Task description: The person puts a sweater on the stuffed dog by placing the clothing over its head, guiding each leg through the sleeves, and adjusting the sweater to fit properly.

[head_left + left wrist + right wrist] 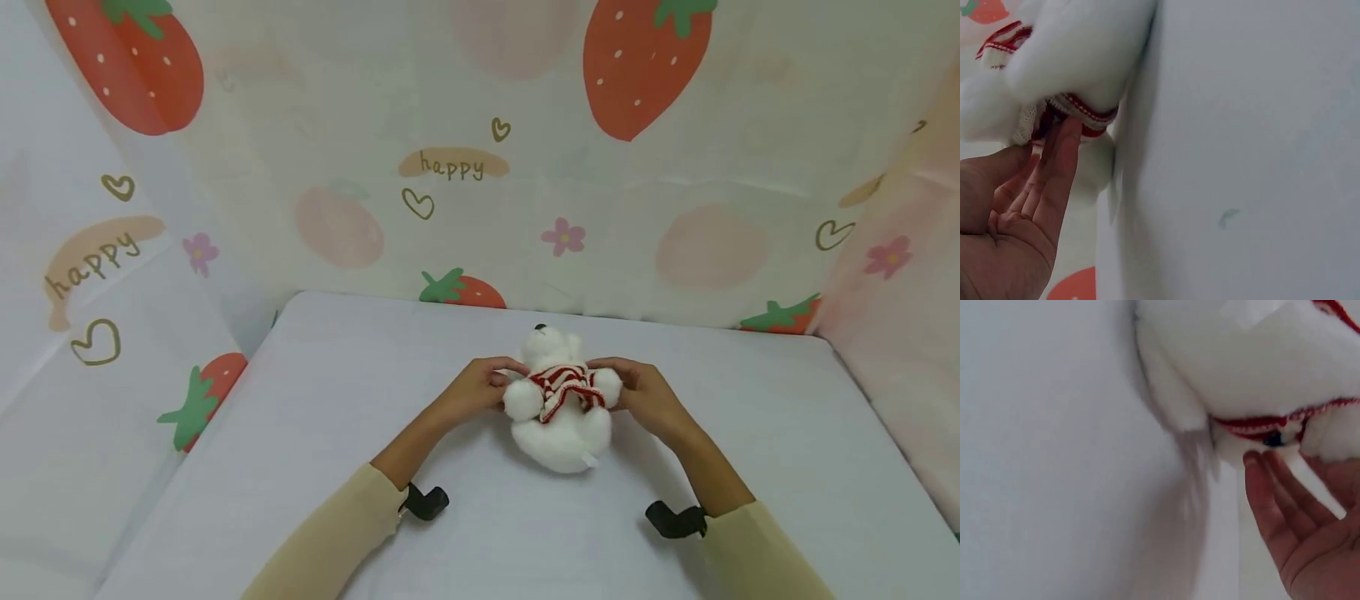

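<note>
A white plush bear (pixel 558 442) sits on the white table, its back toward the head camera and its dark nose tipped up. It wears a red-and-cream striped knit sweater (pixel 562 385). At its left side, my left hand (pixel 480 387) pinches the sweater by the bear's arm, thumb and fingertips at the knit edge in the left wrist view. On the other side, my right hand (pixel 648 396) holds the bear around its arm. In the right wrist view the fingertips (pixel 1260 461) meet the sweater's red edge, with the thumb near the furry arm.
The white table (pixel 525 542) stretches around the bear. A pale curtain (pixel 360 108) with strawberries and "happy" lettering hangs behind it and along both sides. Dark wrist devices (pixel 426 503) jut from both beige sleeves (pixel 337 533) over the table.
</note>
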Motion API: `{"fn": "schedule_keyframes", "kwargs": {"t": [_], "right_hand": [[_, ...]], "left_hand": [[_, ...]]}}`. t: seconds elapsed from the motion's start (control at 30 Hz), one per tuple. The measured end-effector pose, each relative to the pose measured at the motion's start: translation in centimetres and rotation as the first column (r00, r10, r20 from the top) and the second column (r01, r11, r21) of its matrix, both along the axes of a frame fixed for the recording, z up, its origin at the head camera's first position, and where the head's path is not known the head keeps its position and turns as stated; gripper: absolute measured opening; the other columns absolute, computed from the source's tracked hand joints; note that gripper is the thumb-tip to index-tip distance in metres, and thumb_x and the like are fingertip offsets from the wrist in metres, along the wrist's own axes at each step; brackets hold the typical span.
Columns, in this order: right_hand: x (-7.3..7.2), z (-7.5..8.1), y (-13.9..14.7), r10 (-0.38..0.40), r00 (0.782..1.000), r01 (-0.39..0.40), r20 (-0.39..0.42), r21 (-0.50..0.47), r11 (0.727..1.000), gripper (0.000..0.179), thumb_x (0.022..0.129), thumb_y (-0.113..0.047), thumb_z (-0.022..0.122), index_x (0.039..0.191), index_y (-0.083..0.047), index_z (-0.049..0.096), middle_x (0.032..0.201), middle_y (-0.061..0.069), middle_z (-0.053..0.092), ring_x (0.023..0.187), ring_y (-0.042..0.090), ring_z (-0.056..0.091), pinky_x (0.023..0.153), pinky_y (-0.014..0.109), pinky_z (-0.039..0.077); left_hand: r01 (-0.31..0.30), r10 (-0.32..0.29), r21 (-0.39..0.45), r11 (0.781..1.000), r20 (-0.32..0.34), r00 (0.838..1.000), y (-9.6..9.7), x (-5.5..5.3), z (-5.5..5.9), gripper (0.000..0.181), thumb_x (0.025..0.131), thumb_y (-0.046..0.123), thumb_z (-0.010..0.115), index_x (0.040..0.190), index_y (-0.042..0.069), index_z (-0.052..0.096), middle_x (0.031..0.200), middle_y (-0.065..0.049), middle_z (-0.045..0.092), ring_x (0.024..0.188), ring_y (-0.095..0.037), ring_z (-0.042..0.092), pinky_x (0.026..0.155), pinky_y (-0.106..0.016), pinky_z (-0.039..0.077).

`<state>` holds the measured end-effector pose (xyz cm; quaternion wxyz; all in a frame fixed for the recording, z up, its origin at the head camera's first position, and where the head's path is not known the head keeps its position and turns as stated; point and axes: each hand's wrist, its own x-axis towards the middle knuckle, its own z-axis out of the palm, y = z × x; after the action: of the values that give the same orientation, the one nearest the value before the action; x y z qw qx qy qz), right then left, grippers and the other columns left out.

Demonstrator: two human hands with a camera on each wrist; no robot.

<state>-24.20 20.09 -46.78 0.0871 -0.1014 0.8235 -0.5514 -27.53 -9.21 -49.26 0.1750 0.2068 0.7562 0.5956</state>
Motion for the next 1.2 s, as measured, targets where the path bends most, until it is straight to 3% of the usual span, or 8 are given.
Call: {"fn": "schedule_keyframes", "kwargs": {"t": [0.1,0.2,0.33,0.47,0.73,0.87,1.0,1.2], "right_hand": [[-0.4,-0.3,0.1,0.055,0.998,-0.054,-0.030,0.036,0.998,0.039,0.091,0.008,0.057,0.127,-0.004,0.068,0.131,0.016,0.064,0.121,0.029,0.058,0.084,0.033,0.055],[-0.7,-0.5,0.5,0.134,0.989,-0.131,-0.060,0.064,0.989,0.026,0.092,0.004,0.062,0.116,-0.005,0.071,0.121,0.012,0.068,0.118,0.028,0.058,0.086,0.035,0.053],[-0.6,-0.1,1.5,0.240,0.967,-0.231,-0.083,0.098,0.968,0.022,0.093,0.002,0.064,0.111,-0.009,0.073,0.114,0.007,0.070,0.111,0.026,0.062,0.086,0.033,0.054],[-0.5,1.1,2.3,0.302,0.950,-0.296,-0.082,0.077,0.952,0.023,0.098,-0.006,0.063,0.119,-0.011,0.073,0.120,0.007,0.070,0.111,0.025,0.064,0.089,0.032,0.054],[-0.4,1.6,1.8,0.345,0.939,-0.342,-0.010,0.097,0.935,0.010,0.097,-0.014,0.069,0.103,-0.006,0.071,0.098,0.011,0.069,0.091,0.023,0.065,0.083,0.030,0.054],[-0.1,1.1,1.6,0.317,0.949,-0.313,-0.003,0.136,0.940,0.009,0.097,-0.017,0.069,0.099,-0.008,0.070,0.097,0.007,0.068,0.095,0.025,0.063,0.087,0.035,0.051],[0.1,1.3,1.6,0.295,0.954,-0.282,-0.056,0.172,0.944,0.005,0.096,-0.015,0.071,0.098,-0.011,0.070,0.106,0.008,0.066,0.107,0.029,0.059,0.090,0.041,0.050],[0.3,1.6,1.2,0.259,0.954,-0.218,-0.150,0.243,0.945,0.007,0.094,-0.011,0.073,0.094,-0.015,0.067,0.144,0.015,0.053,0.138,0.038,0.045,0.093,0.046,0.054]], "left_hand": [[0.022,-0.023,-0.029,0.999,-0.033,0.999,0.2,-0.1,0.1,0.025,0.094,-0.003,0.059,0.118,-0.001,0.067,0.084,-0.009,0.073,0.072,-0.012,0.064,0.068,-0.028,0.055],[0.071,-0.085,-0.114,0.991,-0.128,0.988,0.1,0.0,0.2,0.016,0.095,-0.003,0.062,0.109,0.000,0.069,0.093,-0.006,0.071,0.082,-0.010,0.063,0.075,-0.027,0.053],[0.135,-0.193,-0.221,0.966,-0.264,0.945,0.2,0.4,0.5,0.010,0.096,0.004,0.067,0.106,0.005,0.069,0.102,-0.001,0.067,0.095,-0.011,0.061,0.088,-0.030,0.050],[0.166,-0.239,-0.241,0.956,-0.321,0.916,0.4,0.7,0.9,0.008,0.098,0.007,0.066,0.106,0.008,0.066,0.103,0.000,0.066,0.098,-0.013,0.061,0.087,-0.031,0.050],[0.219,-0.291,-0.263,0.940,-0.278,0.915,0.7,0.9,1.6,0.012,0.098,0.006,0.067,0.109,0.010,0.064,0.101,0.002,0.068,0.096,-0.009,0.062,0.078,-0.026,0.050],[0.258,-0.332,-0.283,0.924,-0.257,0.908,0.5,0.7,1.7,0.017,0.097,0.008,0.068,0.114,0.010,0.066,0.103,0.003,0.069,0.096,-0.008,0.062,0.081,-0.029,0.050],[0.237,-0.340,-0.342,0.910,-0.285,0.896,0.3,0.5,1.7,0.018,0.095,0.010,0.071,0.114,0.012,0.069,0.109,0.003,0.068,0.098,-0.011,0.062,0.081,-0.029,0.051],[0.086,-0.255,-0.417,0.905,-0.368,0.894,0.8,0.9,2.1,0.009,0.091,0.009,0.074,0.095,0.016,0.072,0.129,-0.008,0.056,0.119,-0.023,0.057,0.082,-0.031,0.051]]}}
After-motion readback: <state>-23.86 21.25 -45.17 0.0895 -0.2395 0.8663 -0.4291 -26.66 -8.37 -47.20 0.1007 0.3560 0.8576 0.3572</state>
